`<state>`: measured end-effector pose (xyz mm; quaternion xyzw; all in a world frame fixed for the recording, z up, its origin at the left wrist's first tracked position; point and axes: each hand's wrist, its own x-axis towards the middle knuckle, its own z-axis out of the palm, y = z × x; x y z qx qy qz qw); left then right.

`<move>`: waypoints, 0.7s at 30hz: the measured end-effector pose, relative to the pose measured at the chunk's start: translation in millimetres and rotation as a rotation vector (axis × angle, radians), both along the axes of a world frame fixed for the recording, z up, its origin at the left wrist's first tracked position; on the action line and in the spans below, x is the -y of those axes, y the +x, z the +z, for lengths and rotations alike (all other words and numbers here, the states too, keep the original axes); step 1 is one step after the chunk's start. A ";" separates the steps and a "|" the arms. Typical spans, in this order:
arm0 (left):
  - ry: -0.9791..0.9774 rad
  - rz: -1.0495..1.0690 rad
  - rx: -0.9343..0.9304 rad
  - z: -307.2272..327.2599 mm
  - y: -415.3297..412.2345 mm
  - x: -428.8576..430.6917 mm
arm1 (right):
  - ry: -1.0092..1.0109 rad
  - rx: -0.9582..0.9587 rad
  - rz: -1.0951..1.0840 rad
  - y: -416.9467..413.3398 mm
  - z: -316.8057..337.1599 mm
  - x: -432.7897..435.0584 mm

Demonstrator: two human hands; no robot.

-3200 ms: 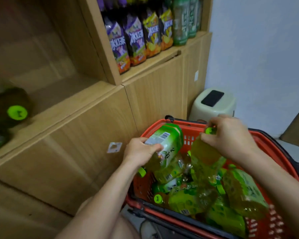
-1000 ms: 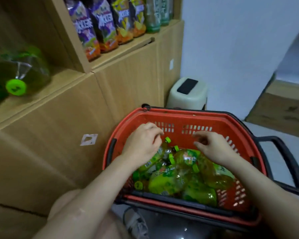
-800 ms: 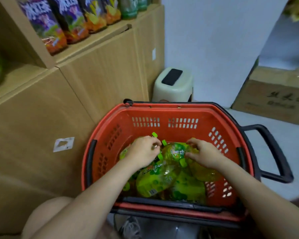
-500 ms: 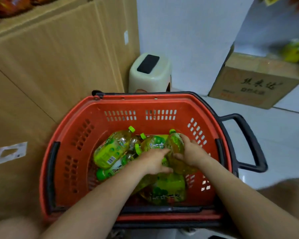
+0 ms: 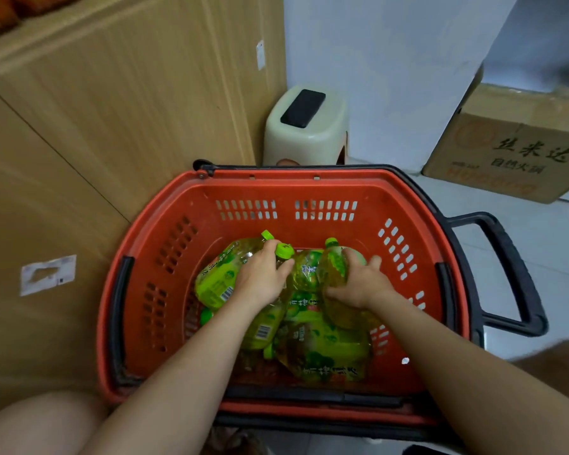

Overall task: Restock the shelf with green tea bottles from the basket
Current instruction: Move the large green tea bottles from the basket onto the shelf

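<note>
1. Beside the tall light-wood shelf unit [image 5: 128, 110] on my left stands the red slotted plastic basket [image 5: 276, 192]. The open shelf lies up and left, mostly out of view, so I'd plan the lift over the basket's left rim.
2. Heaped in the basket's bottom are the clear, green-labelled tea bottles [image 5: 326, 349]. They lie crosswise and will probably roll when one is pulled out.
3. My left hand [image 5: 263, 277] curls round the neck of one green-capped bottle [image 5: 263, 326], and my right hand [image 5: 358, 284] wraps the shoulder of a second bottle [image 5: 334, 267]. I'd raise both straight up before swinging left.
4. The small green screw caps [image 5: 284, 250] point away from me. I'd keep both grips below them.
</note>
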<state>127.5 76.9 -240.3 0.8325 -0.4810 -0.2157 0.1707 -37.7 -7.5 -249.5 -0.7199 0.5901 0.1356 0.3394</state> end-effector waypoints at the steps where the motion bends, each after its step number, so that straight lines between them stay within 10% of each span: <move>1: -0.015 0.012 0.015 1.2 2.7 -0.5 | 0.022 0.045 -0.058 1.5 0.1 -0.4; 6: -0.164 0.227 -0.050 29.9 27.4 -27.2 | 0.215 0.356 -0.299 14.9 22.6 -4.1; 21: -1.203 0.410 0.188 312.4 81.7 -218.4 | -0.390 0.942 0.310 90.4 286.1 -98.6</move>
